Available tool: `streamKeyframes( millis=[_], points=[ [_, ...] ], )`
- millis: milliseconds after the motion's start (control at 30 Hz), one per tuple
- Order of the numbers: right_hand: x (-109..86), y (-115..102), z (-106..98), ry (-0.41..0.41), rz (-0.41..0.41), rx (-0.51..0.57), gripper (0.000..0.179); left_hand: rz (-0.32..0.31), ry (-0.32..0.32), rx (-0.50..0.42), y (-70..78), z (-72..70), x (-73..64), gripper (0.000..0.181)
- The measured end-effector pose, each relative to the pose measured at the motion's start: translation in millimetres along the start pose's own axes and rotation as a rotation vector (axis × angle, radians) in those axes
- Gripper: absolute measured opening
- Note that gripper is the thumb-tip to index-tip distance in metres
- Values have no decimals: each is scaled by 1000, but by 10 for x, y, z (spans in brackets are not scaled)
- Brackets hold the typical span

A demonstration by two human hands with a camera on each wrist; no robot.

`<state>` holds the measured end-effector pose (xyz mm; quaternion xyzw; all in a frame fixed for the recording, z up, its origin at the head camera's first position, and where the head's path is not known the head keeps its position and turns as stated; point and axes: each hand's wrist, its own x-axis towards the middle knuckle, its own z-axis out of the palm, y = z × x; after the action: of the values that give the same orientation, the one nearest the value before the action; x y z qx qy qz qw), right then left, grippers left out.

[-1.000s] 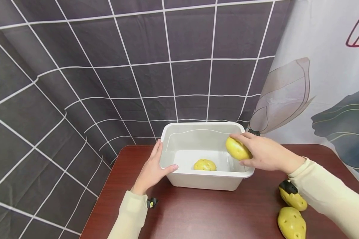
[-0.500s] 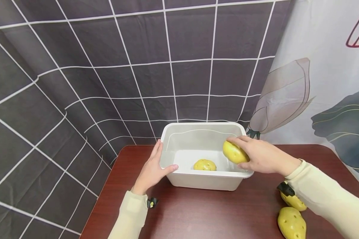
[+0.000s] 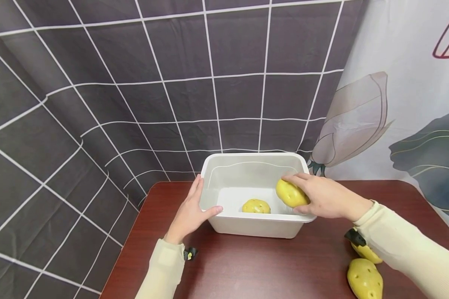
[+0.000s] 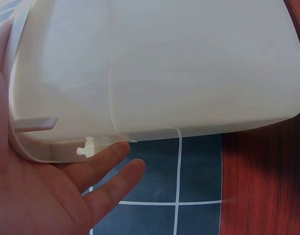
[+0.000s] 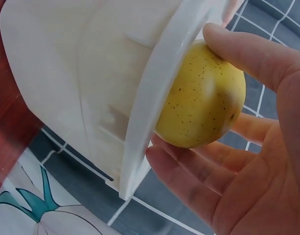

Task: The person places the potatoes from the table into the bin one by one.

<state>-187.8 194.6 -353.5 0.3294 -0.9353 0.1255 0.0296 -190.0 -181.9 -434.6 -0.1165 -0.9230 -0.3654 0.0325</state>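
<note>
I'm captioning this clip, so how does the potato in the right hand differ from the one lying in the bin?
The held potato is gripped by the right hand; the lying potato rests on the floor of the bin. The held potato slants near the bin's right end, while the lying potato sits roughly level midway along it. Both are yellow with small dark pits.

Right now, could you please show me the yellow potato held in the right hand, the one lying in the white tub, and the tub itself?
Held potato [image 3: 289, 194]: head view, middle of its exposed side.
Lying potato [image 3: 256, 206]: head view, middle of its visible top.
White tub [image 3: 253, 227]: head view, outer front wall.
</note>
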Motion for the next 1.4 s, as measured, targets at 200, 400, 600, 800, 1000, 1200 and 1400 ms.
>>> streamKeyframes(
  millis=[200,400,600,800,1000,1200,1400],
  points=[
    [3,6,4,17,-6,-9,73,-4,1,-3,-2,2,0,111],
    [-1,31,-31,47,-5,-29,69,0,1,-3,-10,5,2,111],
    [-31,60,-52,42,1,-23,64,3,3,-5,-17,6,4,111],
    [-100,129,-57,48,3,-12,64,9,5,-5,-18,13,8,110],
    [-198,195,-100,66,22,-16,62,12,10,-9,-8,12,6,110],
    [-283,285,-133,77,30,-5,62,15,12,-9,-11,14,5,110],
    [-393,393,-122,95,25,-10,63,19,10,-8,-18,21,12,111]
  ],
)
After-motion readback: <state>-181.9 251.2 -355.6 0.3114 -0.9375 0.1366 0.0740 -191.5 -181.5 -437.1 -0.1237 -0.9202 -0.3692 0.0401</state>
